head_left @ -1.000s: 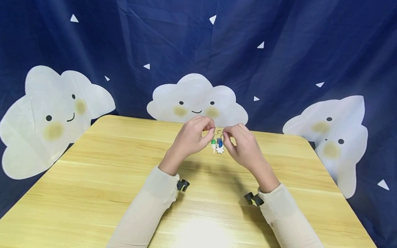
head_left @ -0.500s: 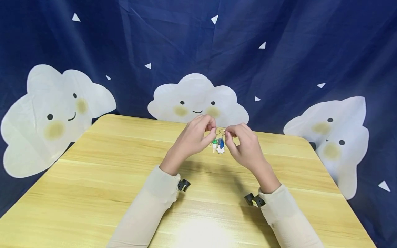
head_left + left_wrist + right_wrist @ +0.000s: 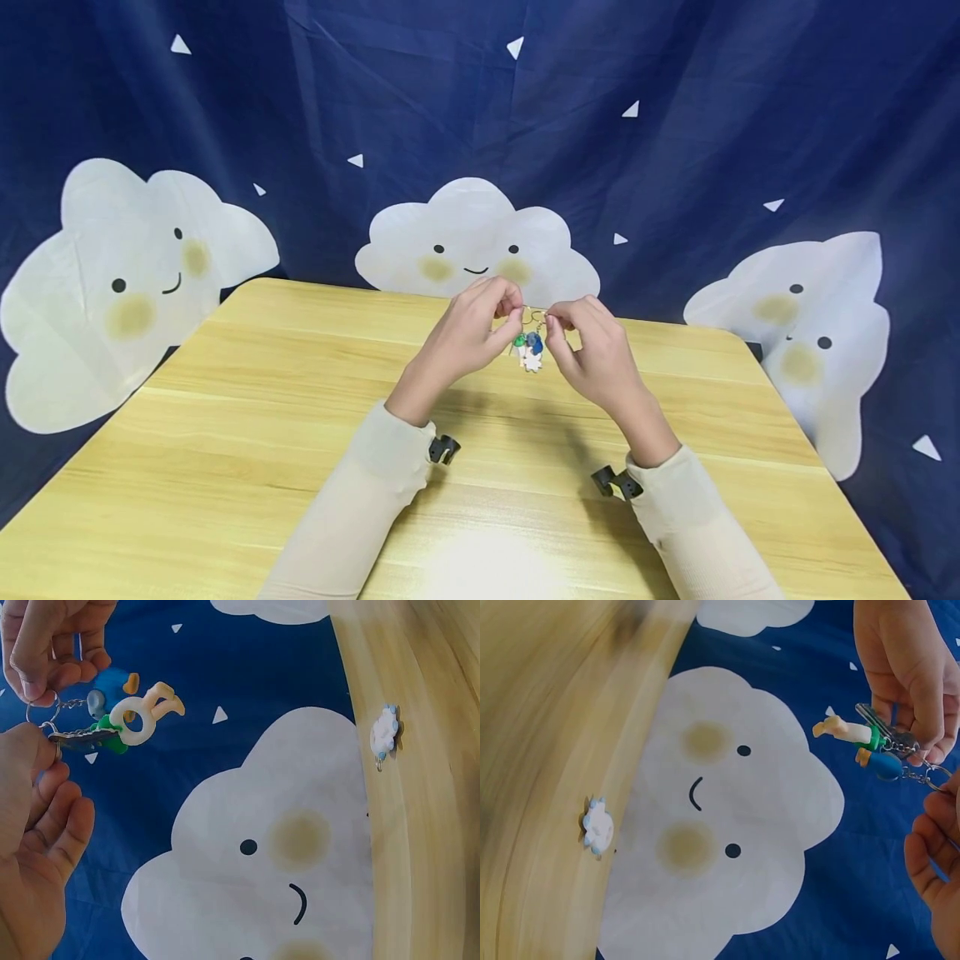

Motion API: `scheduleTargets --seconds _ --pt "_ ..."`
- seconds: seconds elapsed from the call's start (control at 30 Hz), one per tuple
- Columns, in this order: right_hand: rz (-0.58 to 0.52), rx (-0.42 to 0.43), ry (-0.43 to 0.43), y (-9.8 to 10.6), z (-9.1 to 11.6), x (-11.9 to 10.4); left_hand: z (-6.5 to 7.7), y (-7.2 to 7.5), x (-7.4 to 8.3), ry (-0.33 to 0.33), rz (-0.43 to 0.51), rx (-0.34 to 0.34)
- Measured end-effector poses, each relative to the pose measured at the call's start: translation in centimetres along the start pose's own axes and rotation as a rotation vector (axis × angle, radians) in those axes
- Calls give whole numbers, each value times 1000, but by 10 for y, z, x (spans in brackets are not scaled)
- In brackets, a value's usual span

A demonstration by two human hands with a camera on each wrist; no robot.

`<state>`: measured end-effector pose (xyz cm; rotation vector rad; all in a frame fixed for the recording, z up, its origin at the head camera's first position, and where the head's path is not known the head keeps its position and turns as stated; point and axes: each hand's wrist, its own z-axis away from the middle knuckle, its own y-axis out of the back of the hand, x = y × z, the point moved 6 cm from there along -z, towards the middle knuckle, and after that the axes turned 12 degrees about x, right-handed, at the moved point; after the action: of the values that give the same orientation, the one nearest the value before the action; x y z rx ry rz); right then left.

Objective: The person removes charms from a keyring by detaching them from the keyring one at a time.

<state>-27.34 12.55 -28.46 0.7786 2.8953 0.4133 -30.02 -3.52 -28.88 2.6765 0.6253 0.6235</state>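
My left hand pinches a metal key ring between thumb and fingertips above the table. A key and a green-and-cream figure charm hang beside it. Close on the right, the thumb and fingertips of my right hand pinch another ring, with a blue figure charm dangling from its short chain. The rings meet between the two hands in the left wrist view. A white flower-like charm with pale blue edges and a small metal loop lies on the table beyond them.
The wooden table reaches back to a dark blue curtain printed with smiling clouds. In both wrist views the white charm lies near the table's far edge. Black wrist cameras sit at both cuffs.
Both hands have shifted slightly to the right, still pinching the rings. The hanging charms have swung a little, while the white charm stays in place on the table.
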Motion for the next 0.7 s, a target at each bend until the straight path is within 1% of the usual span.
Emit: scheduleTargets --seconds 0.17,0.53,0.63,0.7 --pt "7 2 12 0 -1 -1 1 -2 0 10 16 -19" --pt "32 15 67 1 -2 -6 2 -11 -3 73 54 -132" --pt "41 14 67 1 -2 -5 2 -12 -4 88 67 -151" --pt "45 17 60 1 -2 -4 2 -13 -4 83 71 -153"
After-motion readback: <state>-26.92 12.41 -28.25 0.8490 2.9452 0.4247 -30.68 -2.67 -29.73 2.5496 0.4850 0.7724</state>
